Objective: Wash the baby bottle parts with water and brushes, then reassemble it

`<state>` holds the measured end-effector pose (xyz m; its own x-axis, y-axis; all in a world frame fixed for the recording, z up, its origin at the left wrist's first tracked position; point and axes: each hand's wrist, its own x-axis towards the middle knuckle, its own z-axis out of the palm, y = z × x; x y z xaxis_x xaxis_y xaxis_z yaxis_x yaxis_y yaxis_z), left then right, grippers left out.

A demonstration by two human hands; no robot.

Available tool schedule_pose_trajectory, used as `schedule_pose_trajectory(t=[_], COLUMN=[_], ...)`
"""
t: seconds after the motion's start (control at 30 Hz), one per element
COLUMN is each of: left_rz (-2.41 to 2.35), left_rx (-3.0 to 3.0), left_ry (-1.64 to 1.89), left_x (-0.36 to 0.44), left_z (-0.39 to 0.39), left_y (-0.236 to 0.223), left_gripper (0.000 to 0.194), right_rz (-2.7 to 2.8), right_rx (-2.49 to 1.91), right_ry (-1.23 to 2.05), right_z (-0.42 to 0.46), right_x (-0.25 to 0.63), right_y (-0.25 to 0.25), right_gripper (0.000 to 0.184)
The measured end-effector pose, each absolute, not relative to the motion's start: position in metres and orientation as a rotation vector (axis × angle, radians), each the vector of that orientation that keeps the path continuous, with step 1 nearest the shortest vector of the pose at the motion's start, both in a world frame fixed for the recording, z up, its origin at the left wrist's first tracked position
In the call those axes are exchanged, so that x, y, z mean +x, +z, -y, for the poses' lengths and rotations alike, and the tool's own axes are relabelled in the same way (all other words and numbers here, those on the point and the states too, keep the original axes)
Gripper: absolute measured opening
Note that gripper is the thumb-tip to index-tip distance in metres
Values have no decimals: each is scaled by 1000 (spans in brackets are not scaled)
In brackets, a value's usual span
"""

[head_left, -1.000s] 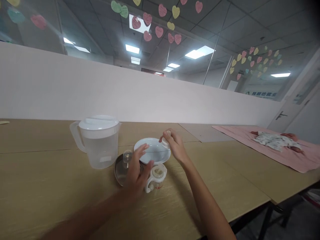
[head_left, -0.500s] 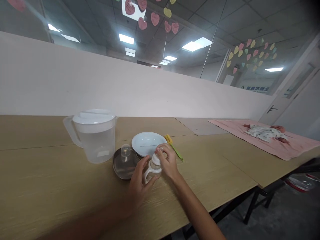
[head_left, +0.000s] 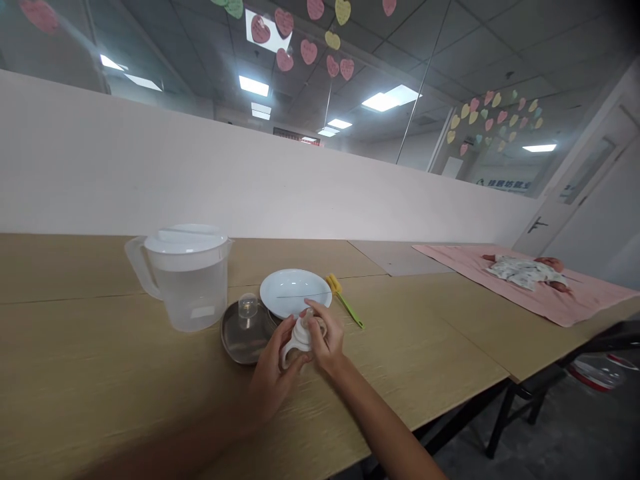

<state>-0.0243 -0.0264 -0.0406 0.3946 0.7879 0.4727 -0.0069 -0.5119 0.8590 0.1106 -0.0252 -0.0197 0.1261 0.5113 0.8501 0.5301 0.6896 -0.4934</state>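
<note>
Both hands are together on the bottle (head_left: 299,339), the left hand (head_left: 274,367) clamped on its side and the right hand (head_left: 327,335) closed round its top, just in front of the bowl (head_left: 287,287). Fingers cover most of the bottle's body, so its base and what it holds cannot be made out; a white handle, a white collar and part of a clear teat show between them. The left forearm is blurred, and both forearms run off the lower edge of the view. The right hand hides part of the bowl's near rim, and the bowl overlaps something dark beneath it, too covered to tell. The tray (head_left: 239,345) is partly hidden behind the left hand. Bare table (head_left: 125,373) stretches left of the tray and right of the brush (head_left: 350,308), up to the table's near right edge. The mat (head_left: 450,257) lies well apart on the right, a small figure in patterned clothing on it. The jug (head_left: 190,287) is cloudy plastic with a white lid; the bowl is glossy, white and round, the tray dull metal with rounded corners, and the cap (head_left: 248,307) on it a clear dome. The brush has a yellow head and a slim green handle.
</note>
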Motion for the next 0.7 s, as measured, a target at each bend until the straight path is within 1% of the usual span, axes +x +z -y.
schedule_pose_trajectory(t=[0.07,0.13,0.43,0.63,0.7], left_rz=[-662,-664,-686,-723,-719], left_rx=[1838,1852,1855,1840,1844], left_ry=[1198,1190,1175,1217,1216], left_x=[-24,-24,-25,-25,-25], left_z=[27,28,29,24,24], left_y=[-39,-38,-35,-34,-33], left_gripper=[54,55,55,49,48], right_rz=[1439,1367,1137,1379,1332], right_rx=[-856,-827,-860,-899,-905], right_ry=[60,91,29,-85,-68], right_z=[25,24,20,25,25], right_x=[108,106,108,103,103], right_y=[-26,-29,-29,-41,-41], right_gripper=[35,36,27,27,30])
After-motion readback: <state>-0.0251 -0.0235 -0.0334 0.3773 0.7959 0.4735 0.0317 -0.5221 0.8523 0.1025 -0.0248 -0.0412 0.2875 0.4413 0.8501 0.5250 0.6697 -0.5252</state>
